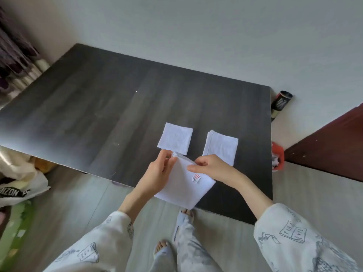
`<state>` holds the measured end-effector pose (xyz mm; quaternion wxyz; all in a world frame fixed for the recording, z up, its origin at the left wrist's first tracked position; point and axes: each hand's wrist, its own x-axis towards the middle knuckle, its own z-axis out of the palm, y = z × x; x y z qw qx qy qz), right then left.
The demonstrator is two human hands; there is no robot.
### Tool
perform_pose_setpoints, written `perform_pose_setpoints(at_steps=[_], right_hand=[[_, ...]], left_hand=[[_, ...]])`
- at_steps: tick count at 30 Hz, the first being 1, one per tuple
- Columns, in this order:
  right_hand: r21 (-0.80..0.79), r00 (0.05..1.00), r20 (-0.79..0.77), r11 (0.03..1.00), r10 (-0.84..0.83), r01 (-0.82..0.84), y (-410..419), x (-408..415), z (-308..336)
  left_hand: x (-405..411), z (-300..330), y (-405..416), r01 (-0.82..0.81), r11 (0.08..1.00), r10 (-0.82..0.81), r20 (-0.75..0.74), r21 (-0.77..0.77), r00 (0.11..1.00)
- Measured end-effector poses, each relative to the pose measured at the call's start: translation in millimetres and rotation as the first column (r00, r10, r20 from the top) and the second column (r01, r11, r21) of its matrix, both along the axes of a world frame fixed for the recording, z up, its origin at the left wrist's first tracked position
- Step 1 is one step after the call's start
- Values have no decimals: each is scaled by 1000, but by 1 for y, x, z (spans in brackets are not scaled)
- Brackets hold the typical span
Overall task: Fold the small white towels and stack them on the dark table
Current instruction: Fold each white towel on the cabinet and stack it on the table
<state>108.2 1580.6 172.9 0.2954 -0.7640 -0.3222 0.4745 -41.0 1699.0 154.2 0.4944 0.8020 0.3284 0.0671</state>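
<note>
Left hand pinches the top corner of a white towel; right hand pinches its upper right edge, fingers curled. Towel hangs over the near edge of the dark table, small red label facing up. Two folded towels lie just beyond on the table: left one, right one, apart. Black canister on the floor beside the table's right edge.
</note>
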Motion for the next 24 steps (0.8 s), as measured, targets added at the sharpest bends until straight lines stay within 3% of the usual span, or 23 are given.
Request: perform_pose_setpoints(at_steps=[3, 6, 11, 14, 24], right_hand=[[-85, 959, -263, 993, -102, 83, 14, 32, -26], [-105, 835, -503, 974, -225, 200, 31, 57, -51], [-160, 595, -671, 870, -442, 466, 62, 76, -78], [-185, 566, -627, 808, -535, 559, 81, 82, -92], [-155, 731, -169, 750, -662, 643, 145, 105, -125]], left_hand=[[27, -20, 29, -28, 998, 24, -69, -62, 997], [52, -42, 56, -97, 987, 86, -92, -126, 992], [84, -69, 94, -158, 964, 133, -127, -215, 983], [100, -80, 115, -125, 969, 84, -193, -212, 978], [148, -110, 180, 24, 969, -114, -361, -245, 926]])
